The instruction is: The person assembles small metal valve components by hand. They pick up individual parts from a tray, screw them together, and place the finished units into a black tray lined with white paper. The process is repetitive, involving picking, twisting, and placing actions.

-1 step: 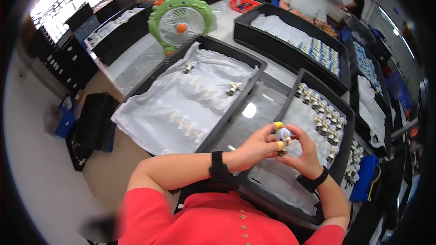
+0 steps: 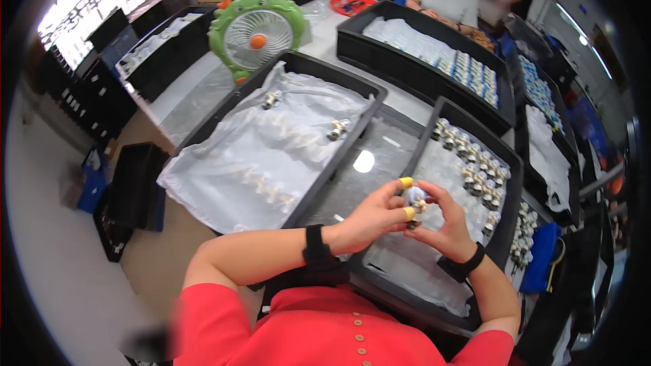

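Observation:
Above the right-hand black tray [image 2: 483,129], my two hands hold one small metal fitting with a pale round top [image 2: 416,196]. My left hand [image 2: 369,220], yellow covers on two of its fingertips, pinches it from the left. From the other side, the thumb and fingers of my right hand [image 2: 449,227] close on it. My fingers hide part of the fitting. Rows of similar metal fittings [image 2: 480,179] stand on white sheeting in the far and right parts of that tray.
Left of it, a larger black tray [image 2: 336,71] lined with white sheeting holds two loose fittings [image 2: 337,129]. A green fan [image 2: 256,34] stands behind. Farther back are a long black tray [image 2: 407,61] with blue-and-white parts, a red dish [image 2: 352,5] and a person [image 2: 444,0].
The whole view has shifted slightly, so the scene sits a little further left and up. Both hands keep the same grip on the fitting.

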`<state>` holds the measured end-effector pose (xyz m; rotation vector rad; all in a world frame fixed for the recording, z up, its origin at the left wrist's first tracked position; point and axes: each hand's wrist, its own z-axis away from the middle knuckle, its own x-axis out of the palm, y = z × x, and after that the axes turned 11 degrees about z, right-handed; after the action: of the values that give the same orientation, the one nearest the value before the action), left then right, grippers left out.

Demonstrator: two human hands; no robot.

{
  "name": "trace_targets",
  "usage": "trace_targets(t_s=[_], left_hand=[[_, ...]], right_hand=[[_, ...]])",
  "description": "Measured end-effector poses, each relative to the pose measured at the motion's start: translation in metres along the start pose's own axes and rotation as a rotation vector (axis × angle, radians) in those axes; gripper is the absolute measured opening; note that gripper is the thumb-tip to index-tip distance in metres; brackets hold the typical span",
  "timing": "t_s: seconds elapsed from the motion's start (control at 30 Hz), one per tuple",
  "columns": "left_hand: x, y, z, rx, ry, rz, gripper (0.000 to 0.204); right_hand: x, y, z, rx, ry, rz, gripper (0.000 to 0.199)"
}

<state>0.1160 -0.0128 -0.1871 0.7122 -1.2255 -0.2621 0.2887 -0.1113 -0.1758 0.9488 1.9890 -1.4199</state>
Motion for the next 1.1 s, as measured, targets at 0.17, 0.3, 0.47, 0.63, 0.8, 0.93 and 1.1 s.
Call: trace_targets(t_s=[0.17, 0.3, 0.47, 0.63, 0.8, 0.93, 1.1], left_hand=[[0.001, 0.002, -0.001, 0.059, -0.011, -0.058, 0.062], [0.003, 0.002, -0.001, 0.087, 0.001, -0.074, 0.062], [0.004, 0.005, 0.000, 0.115, 0.011, -0.103, 0.061], [-0.003, -0.002, -0.003, 0.122, -0.019, -0.099, 0.059], [-0.005, -0.008, -0.005, 0.115, -0.008, -0.112, 0.061], [-0.001, -0.006, -0.004, 0.116, -0.007, -0.132, 0.059], [-0.004, -0.011, -0.008, 0.123, -0.001, -0.186, 0.058]], right_hand=[[-0.002, 0.002, 0.003, 0.028, 0.011, -0.090, 0.078], [0.000, 0.004, 0.004, 0.055, 0.006, -0.209, 0.078], [0.003, 0.004, 0.004, 0.087, 0.012, -0.264, 0.077], [0.001, 0.002, 0.003, 0.084, -0.003, -0.165, 0.077], [0.002, 0.003, 0.005, 0.098, 0.000, -0.133, 0.077], [0.006, 0.009, 0.005, 0.123, 0.002, -0.158, 0.080], [0.009, 0.016, 0.008, 0.147, -0.007, -0.149, 0.083]])
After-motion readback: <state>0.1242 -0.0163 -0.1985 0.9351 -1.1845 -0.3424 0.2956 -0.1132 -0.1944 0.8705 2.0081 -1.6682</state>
